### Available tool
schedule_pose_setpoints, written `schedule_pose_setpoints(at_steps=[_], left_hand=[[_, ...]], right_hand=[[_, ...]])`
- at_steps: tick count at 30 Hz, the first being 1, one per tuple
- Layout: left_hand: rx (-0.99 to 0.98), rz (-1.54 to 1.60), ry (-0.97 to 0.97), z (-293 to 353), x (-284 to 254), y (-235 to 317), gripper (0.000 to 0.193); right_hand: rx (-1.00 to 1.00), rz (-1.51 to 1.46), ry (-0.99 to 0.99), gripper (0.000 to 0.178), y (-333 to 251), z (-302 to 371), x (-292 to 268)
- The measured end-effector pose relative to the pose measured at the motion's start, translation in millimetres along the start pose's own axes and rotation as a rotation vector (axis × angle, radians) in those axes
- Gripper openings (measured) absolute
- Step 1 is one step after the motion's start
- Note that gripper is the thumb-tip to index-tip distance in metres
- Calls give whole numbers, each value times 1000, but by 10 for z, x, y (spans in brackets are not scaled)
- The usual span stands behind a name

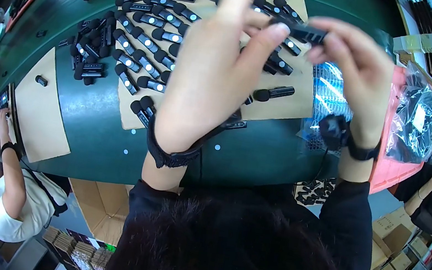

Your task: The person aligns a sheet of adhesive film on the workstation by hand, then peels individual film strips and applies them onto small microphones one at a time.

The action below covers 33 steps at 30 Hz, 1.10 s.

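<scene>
A small black clip-on microphone (305, 34) is held up between my two hands above the far part of the table, partly hidden by the fingers. My left hand (209, 67) pinches its left end with thumb and fingers, and its index finger points up. The fingers of my right hand (358, 64) close on the right end, a little blurred. Beneath my hands, a brown cardboard sheet (300, 104) bears rows of similar microphones (146, 41) with round foam tips. One foam-tipped microphone (275, 93) lies apart near the sheet's right side.
Left of the sheet, more black microphones (91, 41) lie heaped on the green table (93, 133). Clear blue-tinted plastic packs (330, 90) and a pink liner (398, 170) with a bagged black item (416, 123) sit at right. Co-workers sit at both sides, one in a white shirt (29, 207).
</scene>
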<state>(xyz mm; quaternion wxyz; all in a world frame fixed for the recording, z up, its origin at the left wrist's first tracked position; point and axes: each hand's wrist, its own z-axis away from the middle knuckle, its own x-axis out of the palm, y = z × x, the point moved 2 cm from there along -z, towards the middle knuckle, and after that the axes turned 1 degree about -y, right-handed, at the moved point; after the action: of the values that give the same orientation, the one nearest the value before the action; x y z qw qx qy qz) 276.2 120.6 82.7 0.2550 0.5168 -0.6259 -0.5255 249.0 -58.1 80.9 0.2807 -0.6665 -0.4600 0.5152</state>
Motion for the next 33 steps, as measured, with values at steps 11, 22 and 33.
schedule_pose_setpoints(at_steps=[11, 22, 33], left_hand=[[88, -75, 151, 35, -250, 87, 35], [79, -179, 175, 95, -305, 241, 10], [42, 53, 239, 149, -274, 312, 9]], right_hand=[[153, 608, -11, 26, 2705, -1542, -837], [-5, 473, -393, 21, 1776, -1340, 163], [78, 19, -33, 20, 168, -551, -123]])
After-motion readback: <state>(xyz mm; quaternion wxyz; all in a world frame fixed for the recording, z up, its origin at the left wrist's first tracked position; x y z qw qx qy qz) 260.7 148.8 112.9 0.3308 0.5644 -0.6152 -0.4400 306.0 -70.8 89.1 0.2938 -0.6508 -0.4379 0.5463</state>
